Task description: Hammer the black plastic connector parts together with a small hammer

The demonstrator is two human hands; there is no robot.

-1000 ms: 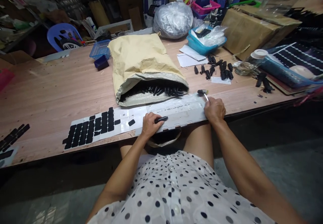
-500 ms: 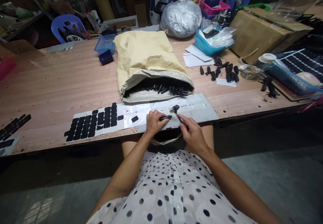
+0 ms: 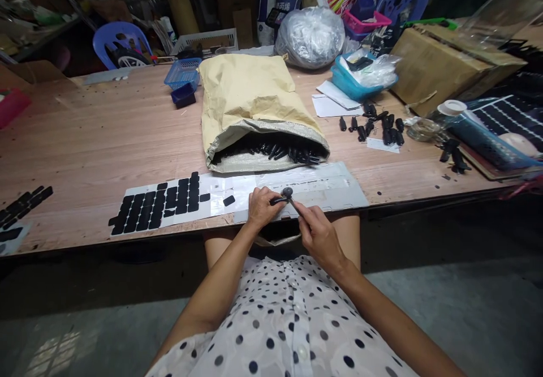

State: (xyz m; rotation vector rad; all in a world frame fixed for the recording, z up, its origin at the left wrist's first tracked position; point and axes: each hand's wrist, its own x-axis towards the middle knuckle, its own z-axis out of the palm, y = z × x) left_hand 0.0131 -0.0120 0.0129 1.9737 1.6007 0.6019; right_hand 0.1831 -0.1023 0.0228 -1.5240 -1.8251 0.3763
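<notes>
Black slim part [image 3: 277,200], head view: pinched in left hand [image 3: 259,208] at counter [image 3: 106,139] front edge, over white sheet [image 3: 326,187] | right hand [image 3: 319,234] closed round small hammer [image 3: 288,193], head touching part's tip | open paper sack [image 3: 250,99] just behind

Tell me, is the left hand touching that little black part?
Touching. The head view shows the left hand gripping the black part with no gap, while the right hand holds a small hammer by it.

White blouse [image 3: 288,331], black polka dots
</notes>
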